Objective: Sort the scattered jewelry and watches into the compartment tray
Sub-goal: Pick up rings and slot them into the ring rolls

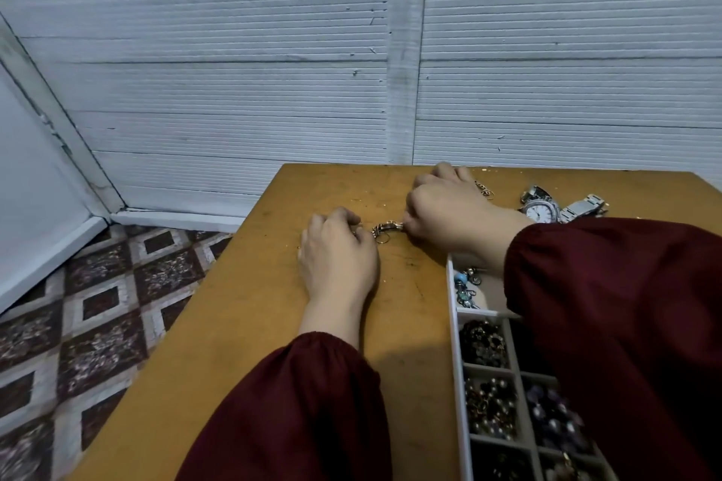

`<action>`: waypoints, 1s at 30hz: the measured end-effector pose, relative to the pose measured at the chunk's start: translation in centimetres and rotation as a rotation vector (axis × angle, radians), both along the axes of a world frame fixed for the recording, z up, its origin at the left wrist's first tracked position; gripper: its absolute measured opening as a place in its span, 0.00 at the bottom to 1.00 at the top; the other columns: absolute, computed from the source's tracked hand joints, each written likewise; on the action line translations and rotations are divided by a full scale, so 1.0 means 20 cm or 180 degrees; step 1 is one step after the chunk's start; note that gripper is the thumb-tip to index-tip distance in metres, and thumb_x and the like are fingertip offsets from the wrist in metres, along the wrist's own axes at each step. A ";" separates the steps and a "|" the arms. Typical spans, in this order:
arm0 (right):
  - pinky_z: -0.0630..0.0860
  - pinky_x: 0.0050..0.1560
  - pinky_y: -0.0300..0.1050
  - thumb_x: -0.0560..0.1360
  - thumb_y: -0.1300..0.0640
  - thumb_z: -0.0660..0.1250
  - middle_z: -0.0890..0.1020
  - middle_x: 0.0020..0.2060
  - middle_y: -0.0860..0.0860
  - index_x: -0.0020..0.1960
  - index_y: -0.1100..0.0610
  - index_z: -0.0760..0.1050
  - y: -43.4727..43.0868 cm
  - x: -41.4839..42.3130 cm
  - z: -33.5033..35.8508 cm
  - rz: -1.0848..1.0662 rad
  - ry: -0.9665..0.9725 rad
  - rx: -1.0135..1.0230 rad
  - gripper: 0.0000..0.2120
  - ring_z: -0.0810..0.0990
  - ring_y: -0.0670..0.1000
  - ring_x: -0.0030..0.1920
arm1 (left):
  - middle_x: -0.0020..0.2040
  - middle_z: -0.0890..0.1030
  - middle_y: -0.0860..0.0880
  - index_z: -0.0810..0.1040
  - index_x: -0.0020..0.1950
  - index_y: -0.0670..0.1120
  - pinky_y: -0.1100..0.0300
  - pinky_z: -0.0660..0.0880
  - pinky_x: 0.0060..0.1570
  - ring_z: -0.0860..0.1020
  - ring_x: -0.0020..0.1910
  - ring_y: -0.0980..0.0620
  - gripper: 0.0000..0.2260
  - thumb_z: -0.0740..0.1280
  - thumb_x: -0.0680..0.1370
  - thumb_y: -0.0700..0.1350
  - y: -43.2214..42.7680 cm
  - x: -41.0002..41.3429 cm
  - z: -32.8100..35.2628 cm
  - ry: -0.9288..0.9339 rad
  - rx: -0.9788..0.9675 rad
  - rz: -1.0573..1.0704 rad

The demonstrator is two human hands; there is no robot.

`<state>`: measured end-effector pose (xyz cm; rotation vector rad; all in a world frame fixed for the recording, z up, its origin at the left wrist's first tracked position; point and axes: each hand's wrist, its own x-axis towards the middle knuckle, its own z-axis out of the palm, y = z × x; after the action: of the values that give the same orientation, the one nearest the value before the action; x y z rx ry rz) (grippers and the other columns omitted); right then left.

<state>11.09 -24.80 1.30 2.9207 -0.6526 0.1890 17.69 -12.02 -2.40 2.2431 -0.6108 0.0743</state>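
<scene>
White ribbed panels fill the upper part of the frame, and a patterned tile floor (97, 308) shows at the lower left. A mustard-brown worktop (242, 316) runs from the centre to the right edge.

Near the middle of the frame, a metal link chain (387, 229) lies on the worktop between the two hands. The left hand (338, 256), knuckles up and fingers curled, grips the chain's left end. The right hand (453, 217), just up and right of it, pinches the right end with curled fingers. Both arms wear dark red sleeves (609, 324).

At the right, beyond the right wrist, a white-faced watch (541, 212) lies against a second steel watch (584, 206). A small thin chain (484, 189) sits just beside the right hand's knuckles.

The white compartment tray (456, 344) runs down the lower right, partly under the right sleeve. Its top compartment holds blue beads (463, 285); those below hold dark beaded pieces (482, 342).
</scene>
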 end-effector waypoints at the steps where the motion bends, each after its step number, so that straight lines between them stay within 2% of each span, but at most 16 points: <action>1: 0.59 0.60 0.52 0.78 0.49 0.58 0.76 0.55 0.53 0.52 0.57 0.79 -0.01 0.00 0.01 -0.0011 -0.0061 0.0087 0.15 0.65 0.57 0.60 | 0.55 0.75 0.46 0.78 0.56 0.50 0.53 0.68 0.60 0.73 0.58 0.44 0.10 0.62 0.76 0.45 0.00 0.00 0.00 0.0003 -0.0016 0.0005; 4: 0.59 0.58 0.51 0.78 0.49 0.59 0.75 0.52 0.53 0.47 0.57 0.78 -0.02 -0.01 0.05 -0.0114 -0.0409 0.0529 0.13 0.66 0.57 0.59 | 0.54 0.75 0.46 0.78 0.56 0.50 0.53 0.68 0.59 0.73 0.58 0.45 0.10 0.62 0.77 0.45 0.01 0.00 0.00 0.0008 -0.0029 0.0006; 9: 0.66 0.60 0.52 0.78 0.51 0.62 0.76 0.44 0.49 0.41 0.50 0.75 -0.05 -0.05 0.12 -0.0249 -0.1321 0.1594 0.09 0.72 0.59 0.59 | 0.55 0.75 0.46 0.78 0.57 0.51 0.52 0.68 0.60 0.72 0.58 0.45 0.10 0.62 0.77 0.45 0.01 0.00 0.01 -0.0046 0.0068 -0.0082; 12: 0.69 0.60 0.53 0.78 0.50 0.62 0.77 0.43 0.47 0.41 0.48 0.73 -0.08 -0.09 0.13 -0.0259 -0.1608 0.1952 0.08 0.74 0.59 0.58 | 0.56 0.75 0.46 0.78 0.59 0.52 0.53 0.66 0.60 0.71 0.60 0.45 0.11 0.61 0.78 0.46 0.01 -0.01 0.01 -0.0122 0.0239 -0.0154; 15: 0.65 0.62 0.51 0.79 0.50 0.61 0.75 0.43 0.47 0.45 0.50 0.75 -0.09 -0.13 0.12 -0.0383 -0.1443 0.1685 0.07 0.71 0.58 0.60 | 0.58 0.74 0.46 0.78 0.60 0.53 0.52 0.64 0.61 0.69 0.61 0.44 0.12 0.61 0.78 0.48 0.01 -0.01 0.01 -0.0152 0.0421 -0.0196; 18: 0.60 0.60 0.50 0.78 0.49 0.61 0.78 0.46 0.49 0.47 0.52 0.78 -0.10 -0.16 0.10 -0.0447 -0.0891 0.1088 0.09 0.66 0.57 0.62 | 0.59 0.74 0.46 0.79 0.60 0.54 0.51 0.64 0.62 0.68 0.62 0.44 0.12 0.62 0.79 0.51 0.01 -0.01 0.01 -0.0177 0.0509 -0.0223; 21: 0.57 0.53 0.49 0.76 0.50 0.62 0.78 0.46 0.50 0.44 0.52 0.78 -0.09 -0.20 0.07 -0.0462 -0.0411 0.0675 0.09 0.65 0.56 0.59 | 0.58 0.74 0.47 0.79 0.59 0.55 0.51 0.64 0.61 0.68 0.62 0.44 0.12 0.62 0.79 0.53 0.01 -0.01 0.01 -0.0220 0.0561 -0.0267; 23: 0.58 0.55 0.50 0.74 0.50 0.62 0.78 0.45 0.49 0.40 0.52 0.77 -0.09 -0.21 0.05 -0.0466 -0.0233 0.0437 0.08 0.65 0.56 0.57 | 0.58 0.74 0.47 0.79 0.59 0.55 0.52 0.64 0.60 0.68 0.62 0.45 0.12 0.63 0.78 0.54 0.01 -0.01 0.01 -0.0237 0.0586 -0.0275; 25: 0.59 0.56 0.50 0.72 0.50 0.63 0.78 0.43 0.48 0.39 0.52 0.77 -0.08 -0.20 0.05 -0.0483 -0.0226 0.0437 0.07 0.65 0.56 0.55 | 0.58 0.74 0.47 0.79 0.58 0.55 0.52 0.64 0.60 0.68 0.62 0.45 0.11 0.64 0.78 0.54 0.00 -0.01 0.01 -0.0253 0.0613 -0.0265; 27: 0.58 0.55 0.50 0.71 0.50 0.64 0.79 0.42 0.46 0.42 0.52 0.78 -0.07 -0.19 0.06 -0.0473 -0.0340 0.0739 0.07 0.64 0.54 0.54 | 0.58 0.74 0.47 0.79 0.58 0.56 0.52 0.64 0.59 0.68 0.61 0.45 0.11 0.64 0.78 0.54 0.00 -0.01 0.01 -0.0270 0.0636 -0.0255; 30: 0.58 0.60 0.52 0.72 0.50 0.65 0.78 0.45 0.46 0.46 0.49 0.79 -0.03 -0.13 0.06 -0.0376 -0.0394 0.0885 0.06 0.64 0.54 0.57 | 0.58 0.74 0.48 0.79 0.57 0.56 0.52 0.64 0.59 0.68 0.61 0.45 0.10 0.64 0.78 0.54 0.00 0.00 0.01 -0.0282 0.0638 -0.0240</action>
<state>8.42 -25.35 2.49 3.1394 -0.9380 0.2891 17.60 -12.05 -2.25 2.4169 -0.7800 0.0777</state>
